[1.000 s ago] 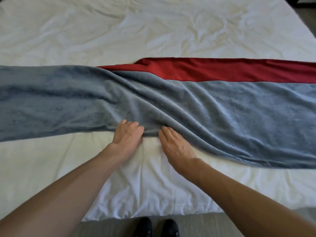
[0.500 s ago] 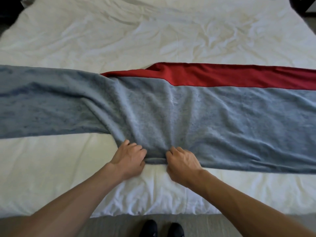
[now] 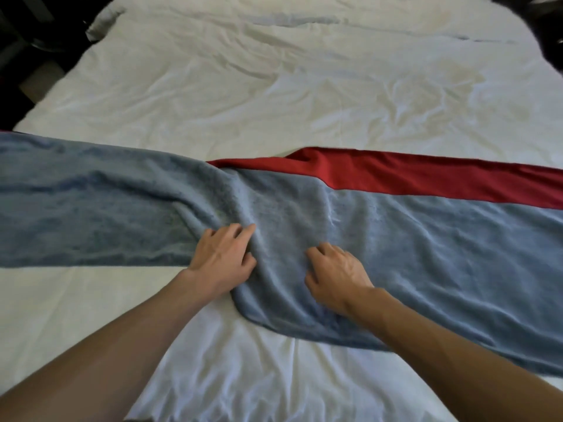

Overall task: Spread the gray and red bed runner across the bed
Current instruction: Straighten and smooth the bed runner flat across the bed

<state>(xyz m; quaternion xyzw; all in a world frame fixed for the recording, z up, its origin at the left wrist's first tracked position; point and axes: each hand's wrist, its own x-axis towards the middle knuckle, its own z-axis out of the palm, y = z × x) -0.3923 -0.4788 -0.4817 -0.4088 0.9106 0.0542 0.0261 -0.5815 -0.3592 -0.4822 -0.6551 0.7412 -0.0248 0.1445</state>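
The gray and red bed runner (image 3: 426, 239) lies across the bed (image 3: 274, 86) from the left edge to the right edge of the view. Its red band (image 3: 411, 178) shows only on the right half; on the left the gray cloth is folded over it. A fold runs through the middle. My left hand (image 3: 222, 257) rests on the gray cloth at that fold, fingers spread and flat. My right hand (image 3: 335, 275) lies on the cloth to the right, its fingers curled and pressing into the fabric. Whether it pinches the cloth is unclear.
The white bedsheet (image 3: 243, 376) is wrinkled all over, with faint yellowish marks at the far right. Dark floor and furniture (image 3: 30, 56) show beyond the bed's far left corner. A dark object (image 3: 548, 25) sits at the top right.
Both hands have moved from the runner's near edge up onto its gray surface. The near edge in the middle now sits closer to me, and the view has tilted up the bed.
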